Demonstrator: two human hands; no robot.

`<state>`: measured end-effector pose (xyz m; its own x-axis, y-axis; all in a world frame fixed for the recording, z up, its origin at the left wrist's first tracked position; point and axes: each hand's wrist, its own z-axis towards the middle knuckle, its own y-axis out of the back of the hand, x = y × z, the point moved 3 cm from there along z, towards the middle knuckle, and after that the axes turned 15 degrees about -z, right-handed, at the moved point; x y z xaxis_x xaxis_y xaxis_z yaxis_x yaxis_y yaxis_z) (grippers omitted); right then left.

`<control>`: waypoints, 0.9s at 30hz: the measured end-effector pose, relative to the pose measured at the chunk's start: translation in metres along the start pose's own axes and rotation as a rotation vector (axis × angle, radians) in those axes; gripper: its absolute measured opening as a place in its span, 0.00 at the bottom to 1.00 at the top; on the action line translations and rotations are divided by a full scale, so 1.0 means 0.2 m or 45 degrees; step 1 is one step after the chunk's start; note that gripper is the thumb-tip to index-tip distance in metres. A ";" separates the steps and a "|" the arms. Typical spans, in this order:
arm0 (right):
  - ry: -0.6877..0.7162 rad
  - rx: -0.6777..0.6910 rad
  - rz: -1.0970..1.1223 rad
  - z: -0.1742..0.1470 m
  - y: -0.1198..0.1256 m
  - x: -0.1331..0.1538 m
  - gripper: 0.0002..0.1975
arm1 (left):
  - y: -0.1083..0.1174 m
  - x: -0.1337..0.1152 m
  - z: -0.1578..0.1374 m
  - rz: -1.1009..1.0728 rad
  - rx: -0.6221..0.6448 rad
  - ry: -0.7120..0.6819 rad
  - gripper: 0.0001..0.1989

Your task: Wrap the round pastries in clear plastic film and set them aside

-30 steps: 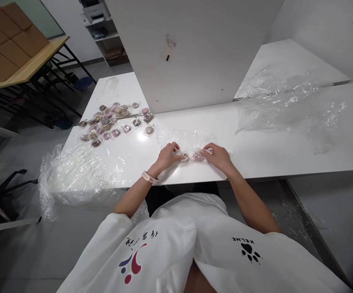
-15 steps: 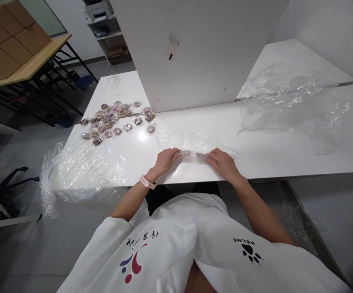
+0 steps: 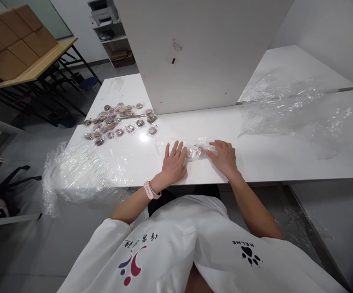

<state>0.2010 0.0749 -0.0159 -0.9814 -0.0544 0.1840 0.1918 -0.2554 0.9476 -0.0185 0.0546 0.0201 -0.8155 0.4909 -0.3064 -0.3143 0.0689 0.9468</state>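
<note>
A clear plastic bag (image 3: 197, 153) lies flat on the white table in front of me, with a few small wrapped pieces showing through it. My left hand (image 3: 174, 163) rests on the bag's left part, palm down with its fingers stretched out. On the right side, my right hand (image 3: 224, 158) lies on the bag with fingers spread and slightly bent. Neither hand grips it. A spread of small round pieces in clear wrappers (image 3: 111, 121), brown, pink and tan, sits at the table's left.
Clear plastic bags (image 3: 81, 167) lie stacked over the front left table edge. Crumpled plastic film (image 3: 292, 114) covers part of the right side. A white upright panel (image 3: 201, 57) stands at the table's back. Cardboard boxes (image 3: 18, 40) rest on a wooden table far left.
Both hands have let go of the bag's near edge. They have moved forward and flattened onto the bag, which now lies flat with its wrapped pieces showing between them.
</note>
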 end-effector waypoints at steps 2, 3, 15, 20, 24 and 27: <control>0.008 0.043 0.051 -0.04 -0.02 -0.02 0.19 | -0.07 0.03 0.00 -0.071 0.036 0.095 0.34; 0.009 0.050 0.079 -0.05 -0.03 -0.03 0.19 | -0.09 0.07 0.01 -0.144 0.012 0.179 0.33; -0.198 -0.105 0.319 -0.16 -0.04 0.04 0.16 | -0.12 -0.10 0.16 -2.516 -0.185 0.630 0.14; -0.226 0.081 0.546 -0.17 0.00 0.01 0.23 | -0.10 -0.15 0.07 -2.517 -0.026 0.720 0.12; -0.200 0.597 1.376 -0.19 0.03 0.06 0.28 | -0.09 -0.14 0.05 -2.427 0.127 0.707 0.13; -0.230 0.836 1.740 -0.22 0.06 0.11 0.30 | -0.10 -0.15 0.05 -2.267 0.130 0.658 0.12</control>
<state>0.1817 0.0277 -0.0130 -0.0563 0.2413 0.9688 0.9347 0.3537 -0.0338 0.0169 0.0464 0.0108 0.3474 -0.4893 -0.8000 -0.8492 0.1976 -0.4897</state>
